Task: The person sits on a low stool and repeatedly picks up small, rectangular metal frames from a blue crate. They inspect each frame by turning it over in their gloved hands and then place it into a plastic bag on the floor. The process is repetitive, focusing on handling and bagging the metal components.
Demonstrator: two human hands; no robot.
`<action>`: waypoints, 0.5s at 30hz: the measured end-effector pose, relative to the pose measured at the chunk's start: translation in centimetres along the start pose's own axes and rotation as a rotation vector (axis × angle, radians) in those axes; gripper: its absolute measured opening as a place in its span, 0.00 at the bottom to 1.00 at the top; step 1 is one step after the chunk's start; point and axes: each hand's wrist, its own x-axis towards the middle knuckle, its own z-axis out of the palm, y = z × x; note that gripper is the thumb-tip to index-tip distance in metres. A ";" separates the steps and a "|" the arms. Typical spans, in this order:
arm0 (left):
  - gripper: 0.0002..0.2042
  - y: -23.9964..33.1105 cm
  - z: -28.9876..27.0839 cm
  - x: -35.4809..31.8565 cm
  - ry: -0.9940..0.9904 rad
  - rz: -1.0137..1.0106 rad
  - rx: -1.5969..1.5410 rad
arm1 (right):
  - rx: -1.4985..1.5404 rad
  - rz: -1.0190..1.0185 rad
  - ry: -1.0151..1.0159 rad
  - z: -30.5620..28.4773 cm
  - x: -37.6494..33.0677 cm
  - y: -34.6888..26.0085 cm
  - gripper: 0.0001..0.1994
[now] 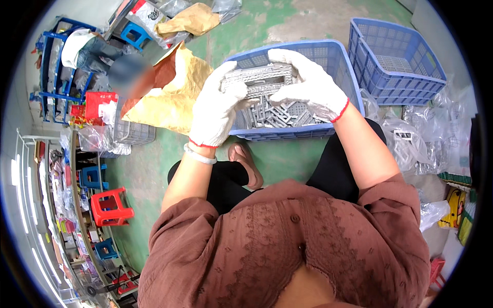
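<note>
Nothing legible (blurry bag print [153, 14])

Green floor [149, 174], worn grey in patches, spread below the left hand [213, 105]. Well to that hand's left stood a red stool [97, 209], then cluttered shelving [76, 190] and bright strip lights [14, 172]; a blue rack [55, 36] stood farther forward. Ahead and right of the right hand [310, 84] was, apparently, a pale wall [430, 23], cut by the view's edge.
</note>
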 end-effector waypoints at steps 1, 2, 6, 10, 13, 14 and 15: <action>0.27 -0.2 -0.1 -0.3 0.019 0.035 0.100 | 0.018 -0.015 -0.021 0.1 0.0 0.2 0.36; 0.30 -0.3 -0.4 -0.4 0.016 0.117 0.256 | 0.019 -0.025 0.008 0.3 -0.1 0.3 0.32; 0.31 -0.2 -0.4 -1.1 -0.032 0.225 0.211 | -0.088 -0.061 0.009 0.8 -0.2 0.5 0.27; 0.33 -0.6 -0.1 -1.0 -0.014 0.279 0.266 | -0.352 -0.180 0.049 0.6 0.2 1.0 0.23; 0.32 -1.1 -0.1 -0.8 -0.007 0.305 0.264 | -0.425 -0.145 0.088 0.7 0.1 0.7 0.22; 0.32 -1.2 -0.1 -0.8 -0.011 0.312 0.255 | -0.430 -0.160 0.088 0.4 0.1 1.0 0.21; 0.32 -1.3 0.0 -0.7 -0.015 0.320 0.245 | -0.436 -0.174 0.089 0.1 0.1 1.2 0.21</action>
